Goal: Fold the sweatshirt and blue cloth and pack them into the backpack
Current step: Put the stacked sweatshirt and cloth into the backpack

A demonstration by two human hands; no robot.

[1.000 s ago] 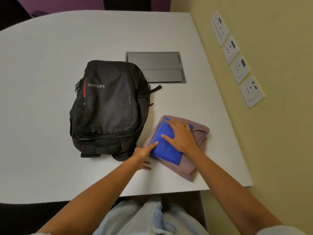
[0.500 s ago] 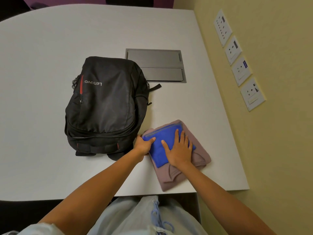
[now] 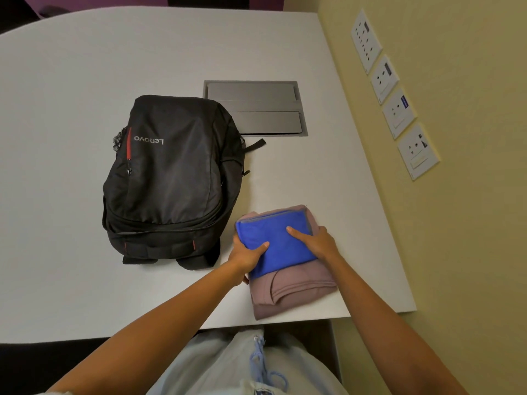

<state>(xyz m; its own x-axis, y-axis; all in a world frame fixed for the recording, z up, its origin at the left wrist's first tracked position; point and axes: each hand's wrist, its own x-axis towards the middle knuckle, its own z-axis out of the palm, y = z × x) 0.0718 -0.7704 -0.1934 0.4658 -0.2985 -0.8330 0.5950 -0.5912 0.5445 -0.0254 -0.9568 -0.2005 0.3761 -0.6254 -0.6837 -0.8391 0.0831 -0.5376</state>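
We grip the folded stack from both sides: our left hand (image 3: pixel 247 254) clasps its left edge, thumb laid on top of the blue cloth (image 3: pixel 278 242) and fingers tucked under out of view, while our right hand (image 3: pixel 316 241) clasps the right edge, thumb across the blue cloth, fingers curled down over the side. The blue cloth lies folded on the folded mauve sweatshirt (image 3: pixel 295 289), whose near end sticks out toward 6 o'clock. The stack sits at the table's near right corner. At 10 o'clock from it, just beside, the black backpack (image 3: pixel 171 178) lies flat and zipped, with red zipper trim and "Lenovo" in white, upside down to us. At 12 o'clock from the stack a grey metal cable hatch (image 3: pixel 256 108) is set flush in the white table (image 3: pixel 71 95). At 2 o'clock, four white socket plates (image 3: pixel 399 112) line the yellow wall (image 3: pixel 470 223).
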